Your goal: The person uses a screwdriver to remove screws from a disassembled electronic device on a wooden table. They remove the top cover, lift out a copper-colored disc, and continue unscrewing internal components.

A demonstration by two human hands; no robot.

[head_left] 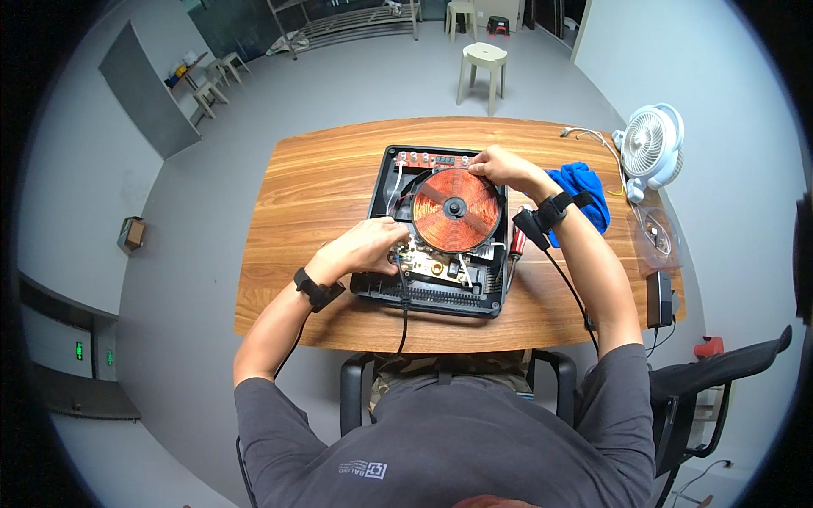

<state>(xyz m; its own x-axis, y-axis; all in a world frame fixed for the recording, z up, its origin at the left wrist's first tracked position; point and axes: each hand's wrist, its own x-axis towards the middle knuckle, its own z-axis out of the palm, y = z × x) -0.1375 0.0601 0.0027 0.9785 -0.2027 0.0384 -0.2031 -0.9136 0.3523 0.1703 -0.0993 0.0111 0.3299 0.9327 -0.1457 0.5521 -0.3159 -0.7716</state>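
Observation:
An opened induction cooker [386, 300] lies on the table in front of me, its black tray holding the inner parts. The round copper induction coil [477, 212] covers its upper middle. My right hand [508, 167] is closed at the coil's far right rim, thumb and fingers pinched there. At the tray's left side my left hand [366, 245] is closed, its fingertips at the edge of the circuit board [428, 265]; what they grip is hidden. A red control board [423, 158] sits along the far edge, with a white wire [395, 188] running from it.
Right of the tray lies a red-handled screwdriver [517, 243]. A blue cloth [579, 193], a white fan [651, 146], a clear plastic container [656, 245] and a black power adapter [658, 300] stand farther right. Black cables hang from my wrist straps. A stool [484, 57] stands beyond the table.

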